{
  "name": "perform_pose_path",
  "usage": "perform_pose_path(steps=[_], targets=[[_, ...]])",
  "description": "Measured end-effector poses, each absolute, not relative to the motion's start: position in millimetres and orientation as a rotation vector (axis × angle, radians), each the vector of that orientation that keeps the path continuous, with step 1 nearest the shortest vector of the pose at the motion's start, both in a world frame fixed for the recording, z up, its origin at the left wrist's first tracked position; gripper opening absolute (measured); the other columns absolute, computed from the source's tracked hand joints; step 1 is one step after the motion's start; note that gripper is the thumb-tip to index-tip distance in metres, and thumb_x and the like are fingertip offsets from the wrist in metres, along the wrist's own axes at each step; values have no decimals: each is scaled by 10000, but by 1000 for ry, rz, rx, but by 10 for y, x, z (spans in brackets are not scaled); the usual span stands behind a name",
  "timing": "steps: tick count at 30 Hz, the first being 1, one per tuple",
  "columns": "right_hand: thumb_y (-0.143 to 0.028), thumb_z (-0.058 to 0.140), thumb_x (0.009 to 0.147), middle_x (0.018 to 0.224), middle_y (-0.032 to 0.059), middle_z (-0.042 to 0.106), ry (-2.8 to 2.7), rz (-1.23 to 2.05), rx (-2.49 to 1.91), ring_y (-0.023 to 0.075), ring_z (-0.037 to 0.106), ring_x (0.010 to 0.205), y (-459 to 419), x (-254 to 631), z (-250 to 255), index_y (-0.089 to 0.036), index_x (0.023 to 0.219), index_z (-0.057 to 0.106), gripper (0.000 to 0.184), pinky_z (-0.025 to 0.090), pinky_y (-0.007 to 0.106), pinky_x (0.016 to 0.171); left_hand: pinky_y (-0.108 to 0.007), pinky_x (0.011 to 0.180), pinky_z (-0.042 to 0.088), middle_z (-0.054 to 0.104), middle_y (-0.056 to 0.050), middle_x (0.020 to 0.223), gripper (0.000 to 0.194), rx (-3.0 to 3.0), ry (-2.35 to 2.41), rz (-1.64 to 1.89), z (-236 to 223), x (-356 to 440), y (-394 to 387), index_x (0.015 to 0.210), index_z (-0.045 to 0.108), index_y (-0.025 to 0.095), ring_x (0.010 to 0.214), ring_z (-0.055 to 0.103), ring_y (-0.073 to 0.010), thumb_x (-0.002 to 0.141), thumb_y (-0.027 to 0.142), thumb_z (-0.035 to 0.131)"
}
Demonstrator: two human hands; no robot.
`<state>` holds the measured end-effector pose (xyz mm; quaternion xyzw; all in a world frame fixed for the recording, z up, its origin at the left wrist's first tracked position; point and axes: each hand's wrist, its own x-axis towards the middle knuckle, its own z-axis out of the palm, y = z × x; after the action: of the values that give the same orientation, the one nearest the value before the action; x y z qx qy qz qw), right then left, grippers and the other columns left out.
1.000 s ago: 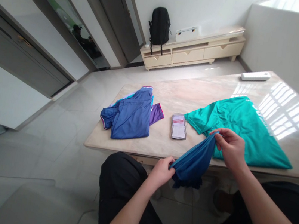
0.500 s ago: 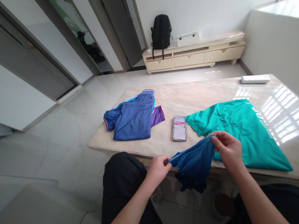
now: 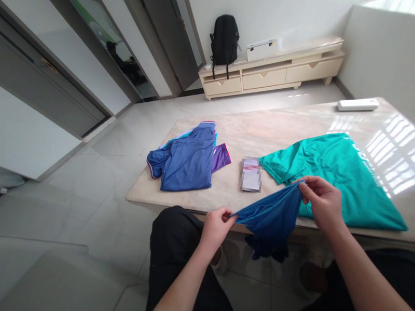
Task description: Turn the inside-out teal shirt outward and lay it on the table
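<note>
A blue piece of clothing [image 3: 275, 213] hangs stretched between my hands over the table's near edge; its exact kind is hard to tell. My left hand [image 3: 216, 229] pinches one end of its upper edge, in front of the table. The opposite end is pinched by my right hand [image 3: 320, 201], higher up and over the near corner of a teal shirt [image 3: 331, 170]. The teal shirt lies spread on the table with white lettering along its right side. Darker cloth dangles below the table edge, its lower part in shadow.
Folded dark blue clothing [image 3: 190, 166] lies on the marble table [image 3: 219, 202] at left, over a purple garment [image 3: 222, 159]. A blurred phone-like object [image 3: 251, 175] sits mid-table. A long white object [image 3: 358, 104] rests at the back. Beyond stands a low cabinet [image 3: 264, 80] bearing a black backpack [image 3: 225, 42].
The blue cloth is pulled wider and tauter between my hands, my left hand having shifted slightly left. The whole view has moved a little. Both pinches are kept.
</note>
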<state>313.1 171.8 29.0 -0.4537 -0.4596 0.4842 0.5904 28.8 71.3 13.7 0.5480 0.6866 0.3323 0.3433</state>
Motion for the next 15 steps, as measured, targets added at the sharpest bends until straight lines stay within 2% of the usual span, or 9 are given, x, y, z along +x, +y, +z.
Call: perform_pose_path(steps=[5,9,15], targets=[[-460,831,766,786,45,734,-1059,1100,-1073,120,527,554,1719,3124,296,-210,861,744,281,426,246,437,-252,673,489,675,-3,765,145,1403,1682,853,183,295,694,815,632,173,701,632,-151,767,267,733],[-470,835,754,780,43,729,-1057,1091,-1095,115,518,545,1716,3115,296,-206,859,743,298,421,245,438,-227,636,447,620,21,741,127,1425,1502,690,216,315,620,838,615,174,686,579,-133,726,141,664],[-462,830,763,788,43,736,-1071,1110,-1101,106,502,528,1733,3112,273,-206,854,746,285,408,242,444,-211,571,355,512,60,686,245,1493,1539,607,301,411,529,927,599,194,616,489,-111,716,72,585]])
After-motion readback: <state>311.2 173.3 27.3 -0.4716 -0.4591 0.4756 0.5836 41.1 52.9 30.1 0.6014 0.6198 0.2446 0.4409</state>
